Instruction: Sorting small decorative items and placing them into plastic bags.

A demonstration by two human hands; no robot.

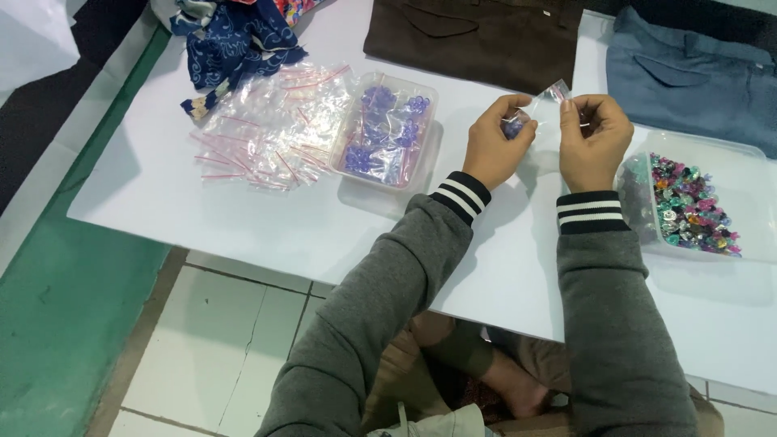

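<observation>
Zip bag (pixel 544 107), small and clear with a red seal strip, held up over the white surface (pixel 243 218) between both hands, just past the striped grey cuffs. Left hand (pixel 495 144) pinching the bag's left edge, fingers (pixel 518 103) narrow, curled round a few purple beads (pixel 512 126) at the bag's lower corner. Right hand (pixel 593 139) pinching the top right edge, fingers closed tight on the plastic. Mouth of bag: can't tell if sealed or open.

Progress, judged from layout: mid-run. One bag being filled or closed; plenty left.

Right, touching nothing but the surface: clear rectangular tray (pixel 745 170) heaped with mixed beads (pixel 692 206), green, pink, silver. Large stock unbagged.

Left of hands, well apart: second clear tub (pixel 425 97) holding filled purple packets (pixel 380 133), stacked loose. Likely finished output, roughly a handful or more.

Just beside that tub, further left: fan of empty zip bags (pixel 267 133), flat, red-striped tops. Many unused.

Far edge: blue patterned cloth (pixel 235 40) at left, brown garment (pixel 477 32) centre, blue-grey garment (pixel 688 73) right. No labels or signs legible anywhere.
</observation>
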